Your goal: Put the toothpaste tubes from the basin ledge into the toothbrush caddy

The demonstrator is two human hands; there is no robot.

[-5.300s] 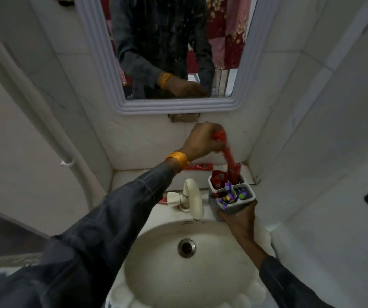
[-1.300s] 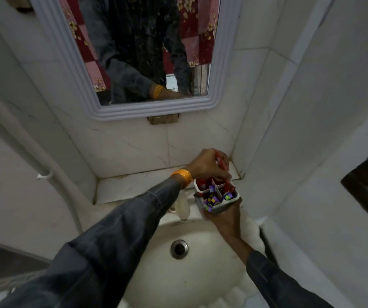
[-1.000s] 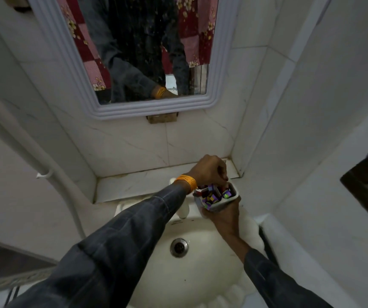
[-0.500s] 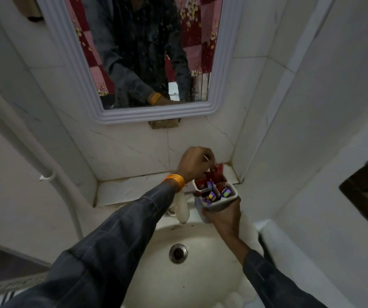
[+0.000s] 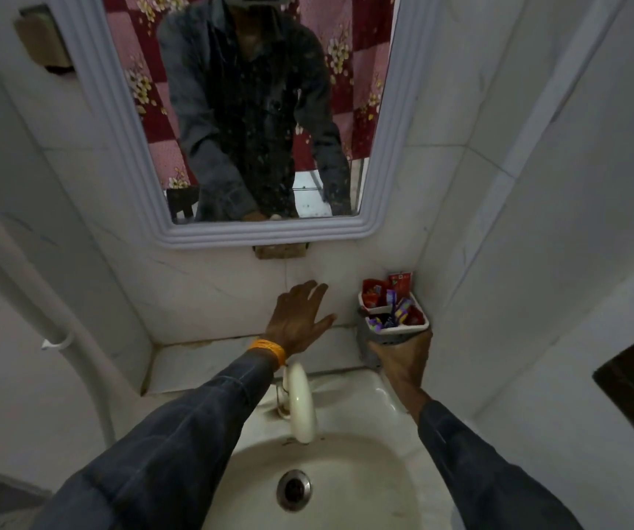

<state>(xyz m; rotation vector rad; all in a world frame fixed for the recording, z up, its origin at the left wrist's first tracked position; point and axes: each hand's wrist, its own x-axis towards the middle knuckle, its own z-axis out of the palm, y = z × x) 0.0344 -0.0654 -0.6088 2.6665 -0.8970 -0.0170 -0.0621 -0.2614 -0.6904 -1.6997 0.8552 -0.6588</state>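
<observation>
Standing upright in the toothbrush caddy point(image 5: 394, 330), red toothpaste tubes point(image 5: 399, 283) poke above the white rim, packed among purple-and-yellow handled items in the front compartments. Sits at the right end of the basin ledge point(image 5: 208, 363), tucked into the corner where the back wall meets the side wall. Gripped from below and in front by the right hand point(image 5: 403, 363), fingers wrapped around the grey lower body, palm against its near side. Hovering to the left of the caddy, clear of it, the left hand point(image 5: 300, 319) is spread wide with fingers fanned toward the tiled back wall, holding nothing; cannot tell whether the fingertips touch the tiles. Circling that wrist, an orange band point(image 5: 267, 350) meets a dark sleeve. Showing bare marble to the left of the hands, no tubes lying along the ledge. Curving down beneath the left wrist, a cream tap point(image 5: 302, 403) over the pale basin point(image 5: 365, 491) with its round metal drain point(image 5: 293, 490). Hanging above on the wall, a white-framed mirror point(image 5: 269, 233) reflecting a dark-clothed torso and a red patterned cloth.
</observation>
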